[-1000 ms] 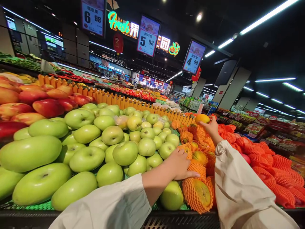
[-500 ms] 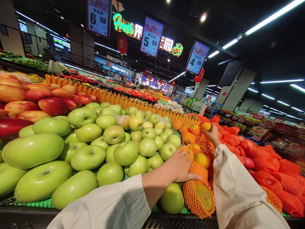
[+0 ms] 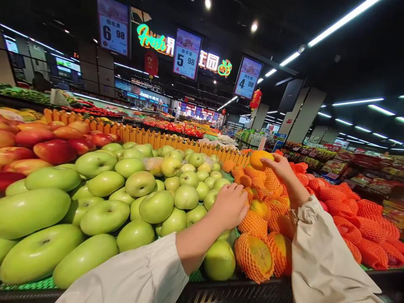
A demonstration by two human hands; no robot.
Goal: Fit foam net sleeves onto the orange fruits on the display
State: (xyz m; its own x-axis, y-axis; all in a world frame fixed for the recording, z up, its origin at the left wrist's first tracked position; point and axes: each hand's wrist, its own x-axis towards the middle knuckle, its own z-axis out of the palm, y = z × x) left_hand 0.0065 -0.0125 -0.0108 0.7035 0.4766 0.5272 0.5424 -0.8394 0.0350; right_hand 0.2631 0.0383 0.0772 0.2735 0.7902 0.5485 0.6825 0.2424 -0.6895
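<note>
My right hand [image 3: 282, 169] is stretched out over a pile of oranges in orange foam nets [image 3: 267, 219] and grips one bare orange [image 3: 259, 159] at the far end of the pile. My left hand [image 3: 229, 206] rests palm down on the netted oranges at their border with the green apples [image 3: 139, 198], fingers curled on a netted fruit. Both arms wear cream sleeves. One green apple [image 3: 219, 260] lies at the front edge just below my left wrist.
Red apples [image 3: 47, 139] fill the far left of the stand. A low orange picket fence [image 3: 164, 136] runs along its back. More red-netted fruit [image 3: 362, 227] lies to the right. Price signs [image 3: 187, 54] hang overhead. A black crate rim [image 3: 240, 290] edges the front.
My right hand set the orange low on the pile, then lifted it again and shifted slightly left. My left hand slid a little up and left on the netted oranges.
</note>
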